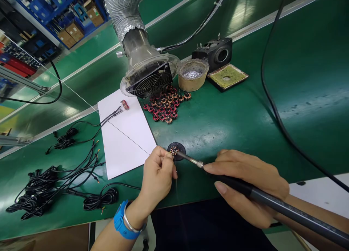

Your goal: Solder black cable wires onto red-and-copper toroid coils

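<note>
My right hand (245,185) is closed around the black handle of a soldering iron (283,205). The iron's metal tip reaches a small ring-shaped stator (174,150) with copper-coloured windings, sitting on a round black disc (181,146). Beside that stator, my left hand (159,173) pinches a thin solder wire (122,133), which stretches in from the upper left. A black cable (124,183) runs toward the underside of my left hand, where its end is hidden. Fingertips cover the exact contact between wire, tip and stator.
Past the disc lie a pile of wound stators (165,107) and a fan-fitted fume hood (149,73). A solder-lined bowl (193,75), yellow sponge tray (227,77) and black iron stand (214,53) sit behind. White board (125,142) and black cables (40,189) are left.
</note>
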`<state>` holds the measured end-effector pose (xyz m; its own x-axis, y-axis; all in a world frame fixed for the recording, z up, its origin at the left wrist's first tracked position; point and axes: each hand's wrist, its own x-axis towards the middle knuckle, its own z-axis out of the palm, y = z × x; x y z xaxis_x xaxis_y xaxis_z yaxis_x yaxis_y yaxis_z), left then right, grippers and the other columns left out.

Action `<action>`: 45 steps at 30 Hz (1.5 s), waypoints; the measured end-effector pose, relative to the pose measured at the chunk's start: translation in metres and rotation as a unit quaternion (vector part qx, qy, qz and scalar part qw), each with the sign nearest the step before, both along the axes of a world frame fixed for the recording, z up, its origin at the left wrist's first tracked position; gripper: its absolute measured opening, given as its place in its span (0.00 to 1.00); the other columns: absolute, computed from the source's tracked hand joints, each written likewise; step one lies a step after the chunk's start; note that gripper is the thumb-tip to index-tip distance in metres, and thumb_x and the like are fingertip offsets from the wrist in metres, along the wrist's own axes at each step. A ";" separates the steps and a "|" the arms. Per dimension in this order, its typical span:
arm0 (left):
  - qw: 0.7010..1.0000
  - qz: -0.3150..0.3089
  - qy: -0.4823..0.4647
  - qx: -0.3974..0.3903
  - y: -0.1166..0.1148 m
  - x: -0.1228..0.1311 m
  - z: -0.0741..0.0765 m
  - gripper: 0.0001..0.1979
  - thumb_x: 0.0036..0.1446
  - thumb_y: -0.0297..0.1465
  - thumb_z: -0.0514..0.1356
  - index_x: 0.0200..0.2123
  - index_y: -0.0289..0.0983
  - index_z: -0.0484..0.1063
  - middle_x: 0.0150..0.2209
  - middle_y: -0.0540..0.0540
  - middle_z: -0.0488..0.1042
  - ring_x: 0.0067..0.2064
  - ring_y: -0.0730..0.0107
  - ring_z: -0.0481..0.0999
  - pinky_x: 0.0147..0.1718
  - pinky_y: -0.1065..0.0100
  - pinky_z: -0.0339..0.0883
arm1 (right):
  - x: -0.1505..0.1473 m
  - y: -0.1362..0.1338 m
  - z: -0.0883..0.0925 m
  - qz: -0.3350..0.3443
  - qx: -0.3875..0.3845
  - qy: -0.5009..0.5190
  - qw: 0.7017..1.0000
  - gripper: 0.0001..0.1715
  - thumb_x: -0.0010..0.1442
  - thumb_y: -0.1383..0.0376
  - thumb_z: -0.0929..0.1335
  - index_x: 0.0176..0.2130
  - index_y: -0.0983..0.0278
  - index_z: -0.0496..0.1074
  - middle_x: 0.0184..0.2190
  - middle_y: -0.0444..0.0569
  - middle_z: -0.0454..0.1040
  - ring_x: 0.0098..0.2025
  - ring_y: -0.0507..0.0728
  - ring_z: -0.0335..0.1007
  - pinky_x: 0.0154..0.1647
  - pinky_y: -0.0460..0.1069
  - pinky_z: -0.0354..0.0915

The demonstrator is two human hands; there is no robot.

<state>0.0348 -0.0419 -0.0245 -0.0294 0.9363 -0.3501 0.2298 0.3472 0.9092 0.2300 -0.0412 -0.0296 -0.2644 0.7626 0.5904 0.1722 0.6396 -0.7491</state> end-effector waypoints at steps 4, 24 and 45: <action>1.000 -0.002 0.000 -0.004 0.000 0.000 0.000 0.09 0.62 0.32 0.52 0.28 0.39 0.61 0.15 0.56 0.66 0.19 0.76 0.60 0.22 0.74 0.54 | 0.000 0.000 0.000 -0.008 0.001 0.004 1.000 0.23 0.53 0.74 0.64 0.48 0.61 0.71 0.26 0.47 0.72 0.25 0.55 0.70 0.25 0.52 0.70; 0.997 -0.006 -0.075 -0.025 -0.002 -0.008 -0.003 0.10 0.65 0.35 0.50 0.31 0.38 0.60 0.17 0.57 0.65 0.18 0.79 0.54 0.20 0.75 0.49 | -0.018 0.043 0.019 0.027 0.080 -0.063 0.994 0.16 0.63 0.74 0.64 0.50 0.65 0.70 0.33 0.47 0.77 0.29 0.50 0.71 0.32 0.45 0.70; 0.999 -0.033 -0.011 -0.005 -0.005 -0.005 -0.002 0.11 0.67 0.36 0.50 0.31 0.39 0.60 0.18 0.56 0.67 0.21 0.76 0.61 0.24 0.72 0.55 | -0.004 0.007 -0.002 0.029 0.052 -0.038 0.997 0.19 0.54 0.74 0.64 0.46 0.65 0.71 0.25 0.48 0.71 0.24 0.55 0.70 0.23 0.51 0.69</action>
<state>0.0298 -0.0469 -0.0260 0.0409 0.9320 -0.3602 0.2329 0.3417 0.9105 0.2263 -0.0344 -0.0313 -0.3534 0.6799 0.6425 0.1866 0.7242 -0.6638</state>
